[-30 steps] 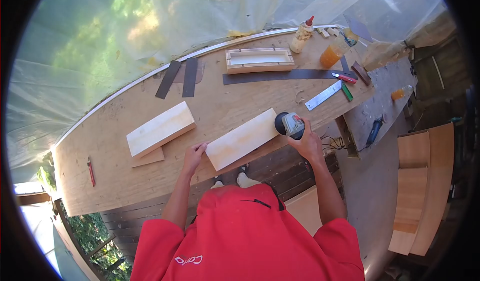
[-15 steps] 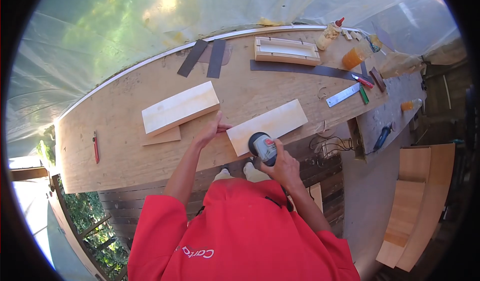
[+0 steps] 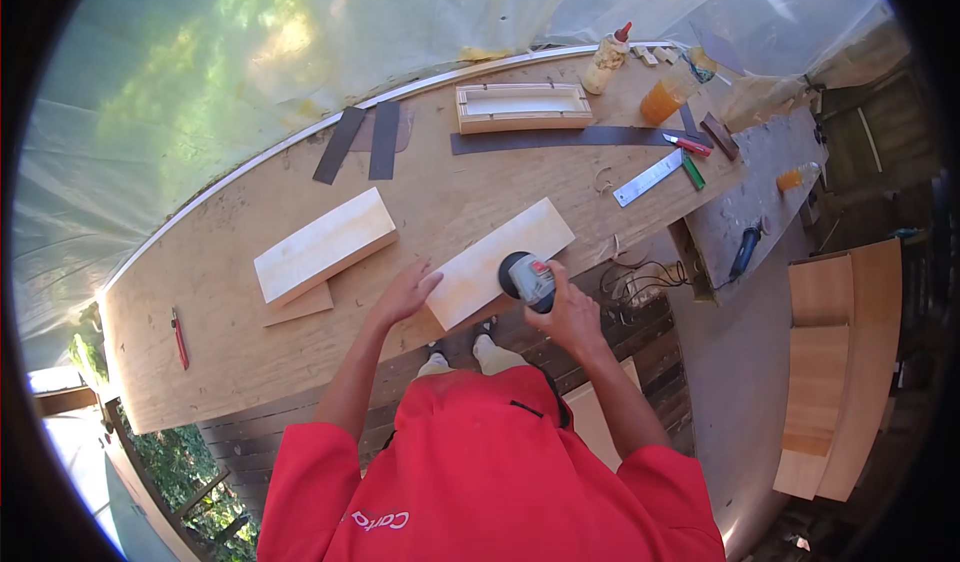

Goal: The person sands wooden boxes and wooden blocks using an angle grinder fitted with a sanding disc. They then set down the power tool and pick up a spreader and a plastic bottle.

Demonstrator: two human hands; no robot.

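Head view: right hand (image 3: 568, 315), clamped on sander (image 3: 530, 280); board (image 3: 500, 254) between it and left hand (image 3: 404, 292), thumb and fingers apart, contact unclear. Hazards, I judge: board skidding if unpinned; edge gouged if sander tips.

Pale board (image 3: 488, 258), lying aslant, grey sander (image 3: 532, 281) overlapping edge

Busy wooden surface (image 3: 230, 347) here!
Near middle, a pale block (image 3: 490, 267); left, a red tool (image 3: 180, 340) and a thin panel (image 3: 308, 304) partly beneath a second block (image 3: 325, 245); far middle, an open box (image 3: 525, 122) beside a long dark strip (image 3: 560, 141); far right, a red-tipped bottle (image 3: 603, 69) and an orange container (image 3: 660, 104); right, a steel square (image 3: 645, 181).
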